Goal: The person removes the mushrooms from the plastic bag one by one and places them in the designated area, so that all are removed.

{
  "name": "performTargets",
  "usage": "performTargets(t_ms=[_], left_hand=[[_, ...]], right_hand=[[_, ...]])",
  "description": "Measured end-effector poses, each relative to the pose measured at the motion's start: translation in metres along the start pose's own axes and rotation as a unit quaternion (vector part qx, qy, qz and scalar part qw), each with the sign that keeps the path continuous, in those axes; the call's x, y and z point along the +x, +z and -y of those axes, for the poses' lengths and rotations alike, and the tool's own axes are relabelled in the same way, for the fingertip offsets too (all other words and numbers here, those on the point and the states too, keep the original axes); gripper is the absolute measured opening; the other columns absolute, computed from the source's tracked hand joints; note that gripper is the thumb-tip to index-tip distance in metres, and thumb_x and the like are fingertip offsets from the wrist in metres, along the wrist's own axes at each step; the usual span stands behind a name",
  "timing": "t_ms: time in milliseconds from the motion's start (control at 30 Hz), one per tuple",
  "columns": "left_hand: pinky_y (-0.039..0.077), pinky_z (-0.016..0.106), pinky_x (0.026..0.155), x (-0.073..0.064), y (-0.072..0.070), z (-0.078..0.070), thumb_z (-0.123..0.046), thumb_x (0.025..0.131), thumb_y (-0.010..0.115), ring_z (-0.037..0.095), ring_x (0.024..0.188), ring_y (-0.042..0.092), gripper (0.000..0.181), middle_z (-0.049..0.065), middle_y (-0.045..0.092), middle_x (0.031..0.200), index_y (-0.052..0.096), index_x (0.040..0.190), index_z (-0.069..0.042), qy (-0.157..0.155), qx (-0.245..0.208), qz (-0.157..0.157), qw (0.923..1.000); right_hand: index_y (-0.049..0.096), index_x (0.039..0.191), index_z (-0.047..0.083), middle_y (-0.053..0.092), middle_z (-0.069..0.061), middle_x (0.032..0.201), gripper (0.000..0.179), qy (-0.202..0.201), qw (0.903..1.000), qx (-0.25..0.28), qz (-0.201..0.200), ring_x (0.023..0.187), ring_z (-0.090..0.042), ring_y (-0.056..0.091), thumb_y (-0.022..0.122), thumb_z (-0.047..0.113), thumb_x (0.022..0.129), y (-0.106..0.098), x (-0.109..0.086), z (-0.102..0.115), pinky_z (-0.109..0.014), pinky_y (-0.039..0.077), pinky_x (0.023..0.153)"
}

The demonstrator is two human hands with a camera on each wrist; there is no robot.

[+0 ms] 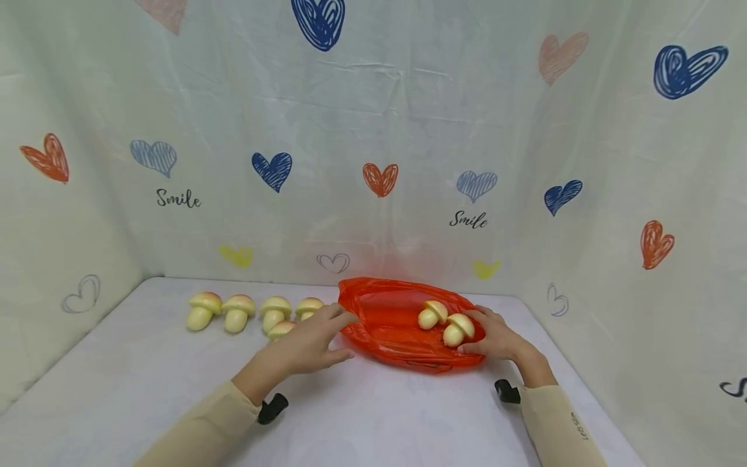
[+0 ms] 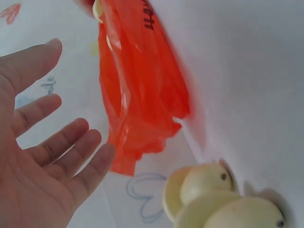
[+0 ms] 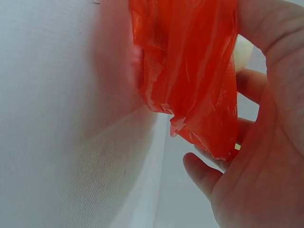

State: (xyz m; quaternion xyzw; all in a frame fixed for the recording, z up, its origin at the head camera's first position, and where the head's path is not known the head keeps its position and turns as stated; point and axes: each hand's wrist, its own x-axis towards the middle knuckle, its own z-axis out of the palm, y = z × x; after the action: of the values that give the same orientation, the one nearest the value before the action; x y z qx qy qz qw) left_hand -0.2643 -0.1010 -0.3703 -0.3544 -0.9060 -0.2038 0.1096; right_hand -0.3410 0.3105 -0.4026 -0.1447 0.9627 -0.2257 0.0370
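Observation:
My left hand (image 1: 309, 342) reaches toward the left end of a red plastic bag (image 1: 403, 360), fingers spread and nothing in them. Whether its fingertips touch the bag I cannot tell. At the bag's right end my right hand (image 1: 496, 334) curls its thumb and fingers about a cream toy mushroom (image 1: 459, 329) by the opening. Another toy mushroom (image 1: 432, 314) lies beside it in the bag. In the right wrist view the bag (image 3: 190, 71) hides some of the fingers (image 3: 251, 85). Several more toy mushrooms (image 1: 236, 314) lie left of the bag, one partly behind my left hand.
The white table (image 1: 146, 389) is bounded by hanging sheets (image 1: 408, 130) printed with hearts. The bag lies near the back edge. Black camera mounts (image 1: 272, 408) show at both wrists by the beige sleeves (image 1: 198, 425).

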Motion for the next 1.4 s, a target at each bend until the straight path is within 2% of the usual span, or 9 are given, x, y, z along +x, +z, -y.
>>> performTargets(t_ms=[233,467,867,1167,1400], left_hand=[[0.048,0.026,0.081,0.022,0.008,-0.012,-0.036,0.087,0.068,0.008,0.094,0.048,0.047,-0.001,0.052,0.110,0.053,0.128,-0.020,0.014,0.002,0.010,0.9999],[0.049,0.026,0.083,0.046,0.013,-0.022,-0.035,0.088,0.067,0.009,0.097,0.049,0.046,-0.006,0.047,0.110,0.052,0.129,-0.022,0.005,-0.001,0.022,0.9997],[0.048,0.031,0.088,0.089,0.026,-0.032,-0.035,0.087,0.069,0.013,0.101,0.048,0.050,-0.005,0.045,0.112,0.050,0.132,-0.026,-0.021,-0.042,0.059,0.9972],[0.048,0.026,0.082,0.116,0.034,-0.035,-0.035,0.086,0.071,0.011,0.098,0.047,0.054,-0.004,0.043,0.112,0.048,0.134,-0.029,-0.037,-0.033,0.089,0.9948],[0.049,0.029,0.086,0.137,0.043,-0.040,-0.032,0.085,0.073,0.013,0.103,0.047,0.063,0.002,0.043,0.123,0.045,0.140,-0.027,-0.032,-0.056,0.118,0.9909]], right_hand=[[0.042,0.142,0.009,0.023,-0.025,0.149,0.089,0.000,1.0000,0.001,0.001,0.132,-0.046,0.021,0.080,0.046,0.071,-0.001,-0.001,0.001,-0.069,0.030,0.097],[0.041,0.142,0.008,0.022,-0.025,0.149,0.087,-0.007,1.0000,0.002,0.000,0.132,-0.046,0.022,0.080,0.043,0.072,-0.004,0.001,0.000,-0.068,0.031,0.096],[0.041,0.142,0.009,0.021,-0.024,0.150,0.088,0.008,0.9999,0.005,0.008,0.133,-0.046,0.021,0.080,0.045,0.072,-0.002,-0.001,0.001,-0.068,0.031,0.097],[0.041,0.142,0.008,0.021,-0.025,0.150,0.087,0.001,1.0000,0.000,0.008,0.132,-0.046,0.021,0.079,0.044,0.072,0.000,0.001,0.000,-0.069,0.031,0.096],[0.041,0.143,0.009,0.021,-0.024,0.150,0.087,-0.001,1.0000,0.003,0.009,0.132,-0.046,0.022,0.079,0.045,0.072,-0.002,0.001,0.000,-0.069,0.032,0.096]])
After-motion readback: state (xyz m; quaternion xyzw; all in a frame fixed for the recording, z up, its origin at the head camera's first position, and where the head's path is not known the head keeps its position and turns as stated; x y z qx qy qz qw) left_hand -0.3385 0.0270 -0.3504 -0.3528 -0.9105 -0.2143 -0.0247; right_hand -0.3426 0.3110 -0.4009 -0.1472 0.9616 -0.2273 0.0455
